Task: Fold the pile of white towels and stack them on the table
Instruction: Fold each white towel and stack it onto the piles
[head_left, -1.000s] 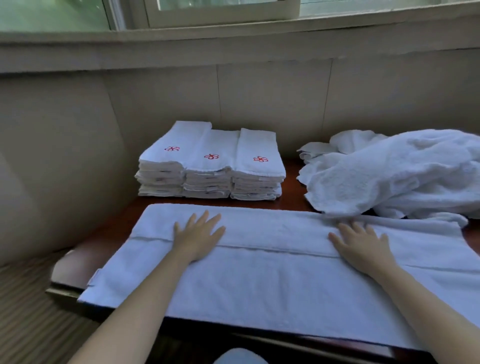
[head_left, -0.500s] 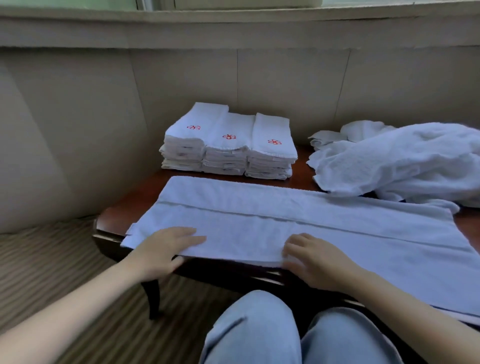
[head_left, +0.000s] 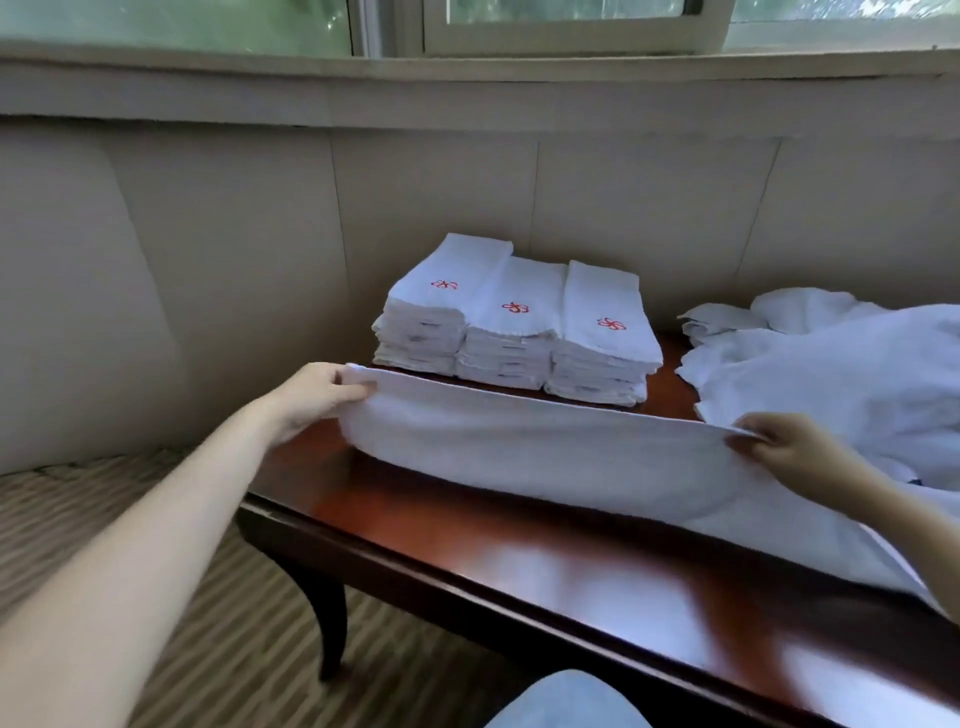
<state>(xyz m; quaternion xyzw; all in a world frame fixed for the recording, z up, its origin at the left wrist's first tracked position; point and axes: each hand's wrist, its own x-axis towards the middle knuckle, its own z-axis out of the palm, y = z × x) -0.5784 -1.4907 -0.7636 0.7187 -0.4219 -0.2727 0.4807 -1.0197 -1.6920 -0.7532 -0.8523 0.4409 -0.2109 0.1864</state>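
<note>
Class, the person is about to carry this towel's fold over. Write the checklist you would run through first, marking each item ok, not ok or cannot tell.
1. Left hand pinches the towel at its raised edge: ok.
2. Right hand pinches the same edge: ok.
3. Edge runs fairly straight between the hands: ok.
4. Towel's right end lies flat: cannot tell, it leaves the picture.
5. Folded stacks stand tidy behind the towel: ok.
6. Unfolded pile is apart from the towel: cannot tell.
</note>
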